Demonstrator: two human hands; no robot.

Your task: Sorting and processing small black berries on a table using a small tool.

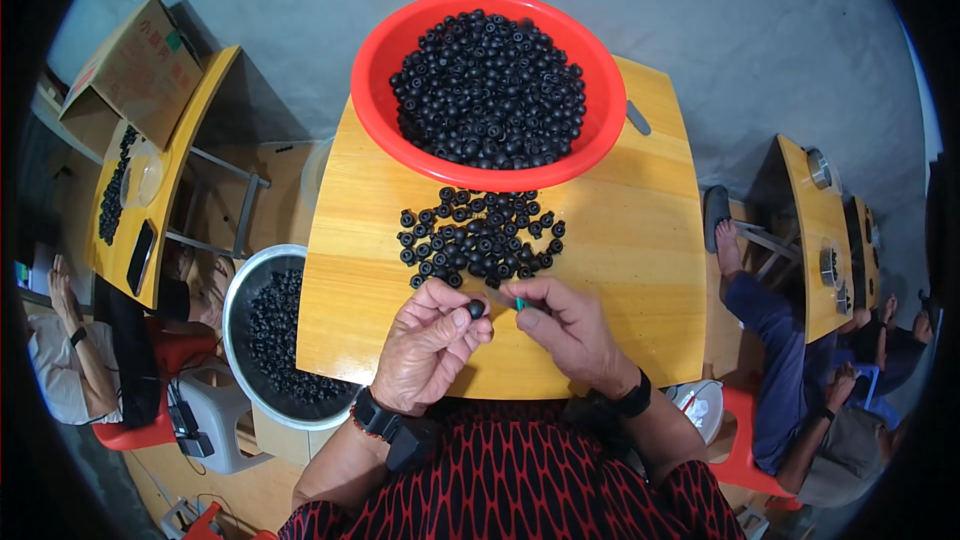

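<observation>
My left hand [428, 343] pinches one small black round rubber part [476, 309] between thumb and fingers, just above the wooden table [630, 240]. My right hand [570, 328] grips a small tool with a green handle [520, 304], its tip pointing at that part. Just beyond both hands lies a loose pile of the same black parts [478, 235]. Behind the pile stands a red plastic basin [380, 70] heaped with several more.
A metal bowl [238, 285] holding black parts sits low at the table's left. Further left is another wooden table [205, 90] with a cardboard box [135, 65] and a seated person [70, 350]. At the right, people [790, 380] sit by other tables [812, 230].
</observation>
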